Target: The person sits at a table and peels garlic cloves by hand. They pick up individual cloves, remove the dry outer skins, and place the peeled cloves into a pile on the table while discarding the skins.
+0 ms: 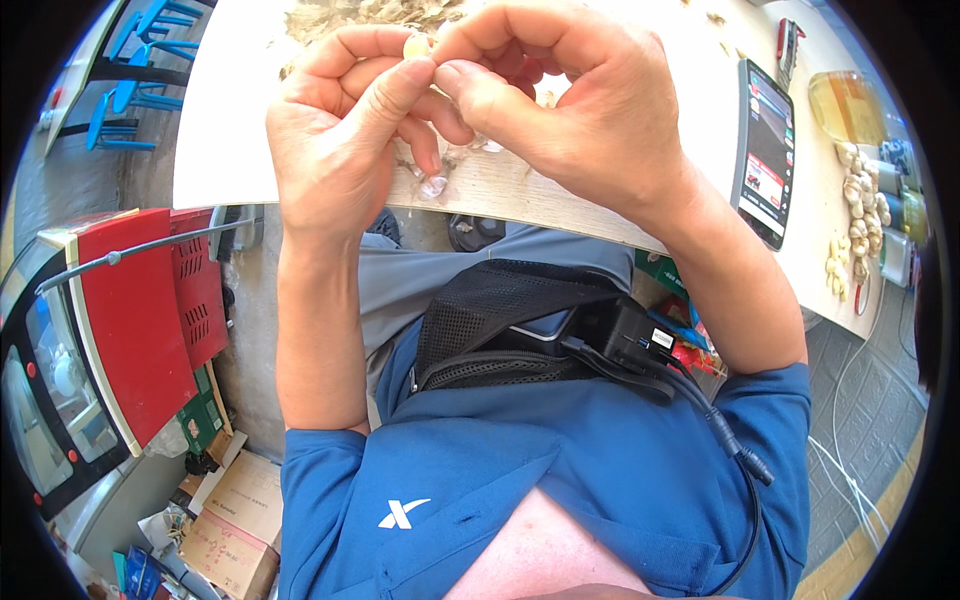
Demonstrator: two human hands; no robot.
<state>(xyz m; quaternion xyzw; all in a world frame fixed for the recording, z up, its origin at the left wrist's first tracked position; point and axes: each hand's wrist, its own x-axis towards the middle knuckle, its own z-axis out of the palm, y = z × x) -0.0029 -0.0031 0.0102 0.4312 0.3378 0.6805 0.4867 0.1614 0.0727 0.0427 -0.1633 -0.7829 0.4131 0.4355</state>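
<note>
A pale garlic clove (417, 46) is pinched between the thumb and index finger of my left hand (352, 120), above the near part of a light wooden table (585, 195). My right hand (577, 105) meets it there, thumb and index fingertips together beside the clove; whether they grip a bit of its skin cannot be told. Beneath the hands, scraps of garlic skin (433, 186) lie by the table's near edge. A heap of dry husks (337, 19) is at the far side, partly behind my fingers.
On the right of the table are a smartphone (765, 154), a red-handled utility knife (787, 54), a jar of yellowish liquid (847, 105), garlic bulbs (862, 202) and peeled cloves (836, 262). A red cabinet (131, 322) and cardboard boxes (232, 525) stand at left, with blue stools (135, 79) farther off.
</note>
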